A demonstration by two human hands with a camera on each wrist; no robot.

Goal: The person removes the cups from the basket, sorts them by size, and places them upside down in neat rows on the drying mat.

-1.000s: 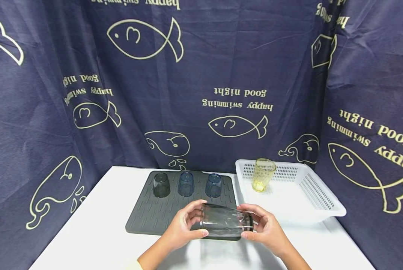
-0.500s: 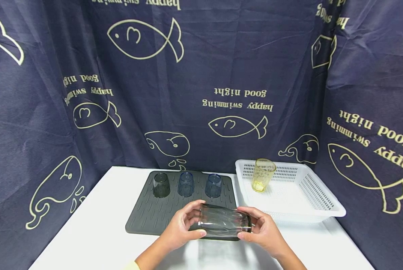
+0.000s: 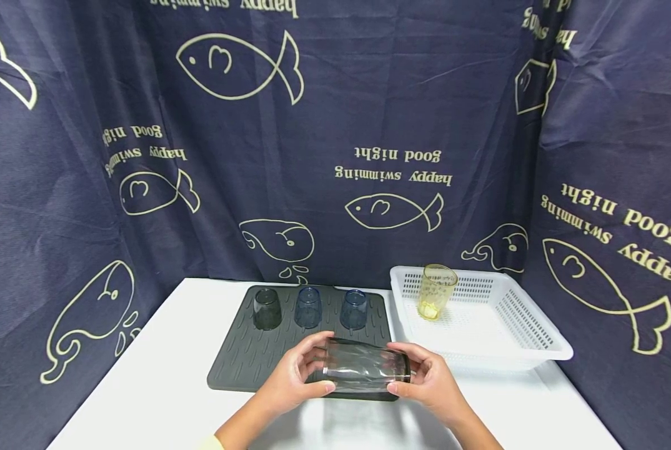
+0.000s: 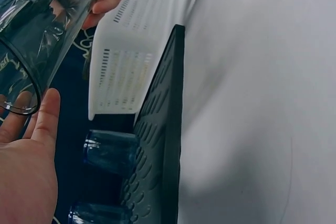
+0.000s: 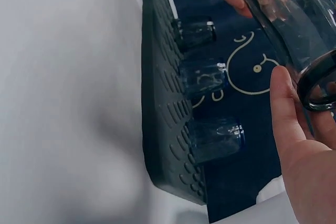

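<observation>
White desk [image 3: 161,381]; dark mat [image 3: 245,362] on it; above its near edge, a smoky glass [image 3: 363,369] held sideways, gripped by the fingers [image 3: 320,389] of left hand [image 3: 293,378] and right hand [image 3: 437,381]; turning or steadying it seems the step, calling for even support; the left wrist view shows its open rim [image 4: 33,77], which the right wrist view lacks.

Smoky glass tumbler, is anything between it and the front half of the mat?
Nothing visible is. Your hands hold the smoky glass tumbler up by its ends; the three glasses on the gray drying mat stand along its back half.
</observation>
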